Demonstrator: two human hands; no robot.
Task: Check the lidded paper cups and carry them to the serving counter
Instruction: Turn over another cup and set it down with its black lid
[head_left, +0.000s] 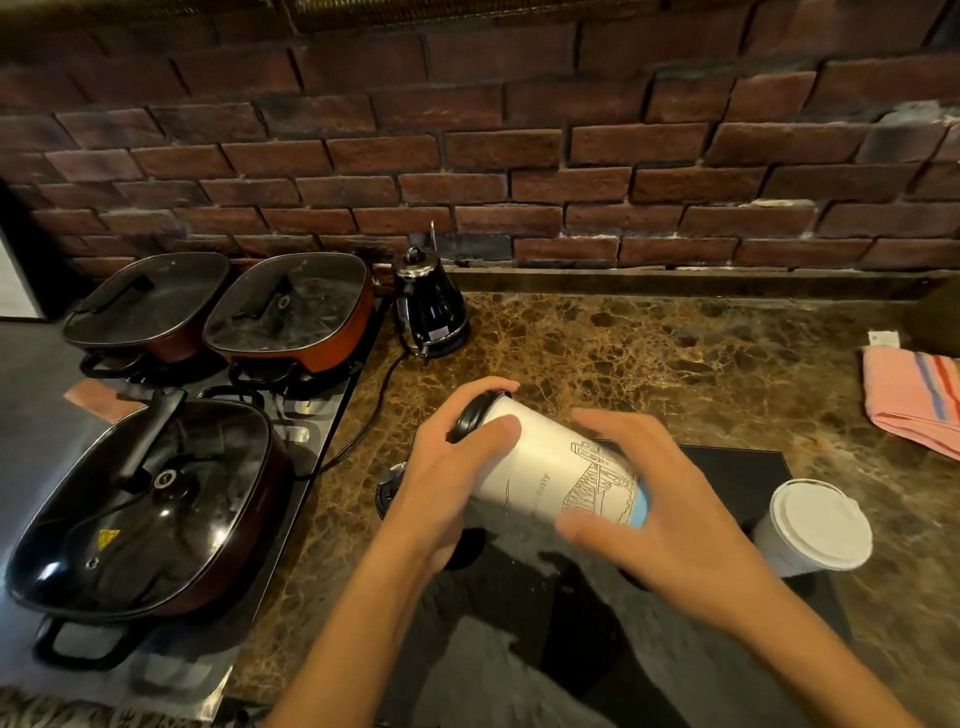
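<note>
Far left, beyond the desk's left edge: three dark square pans with glass lids (150, 499) on a black hob. Near the back-left corner of the brown marbled stone desk (649, 353), a glossy black electric kettle (430, 306), cord trailing toward the near edge. At the middle, above a black mat (737, 473) lying on the desk: a white paper cup with a line drawing and a black lid (550, 467), lifted and tipped over, long axis slanting from the lid at upper left down to the pale blue base at lower right. Left hand (452, 467) at the lid end, grip clamped around the rim, thumb across the white wall, fingertips over the black lid. Right hand (670, 514) at the base end, fingers spread and curved against the lower wall, cradling rather than squeezing. Partly hidden under the left wrist, a small dark round object, not identifiable. Just right of the right hand, a second white paper cup with a white lid (813, 525), upright at the mat's right edge, nearer to the right hand, untouched. Far right edge: a folded pink striped cloth (914, 400). Behind everything, a red brick wall (467, 156); dim, warm light. Likely step: lid check on the tilted cup; righting it needs the base swung down.
</note>
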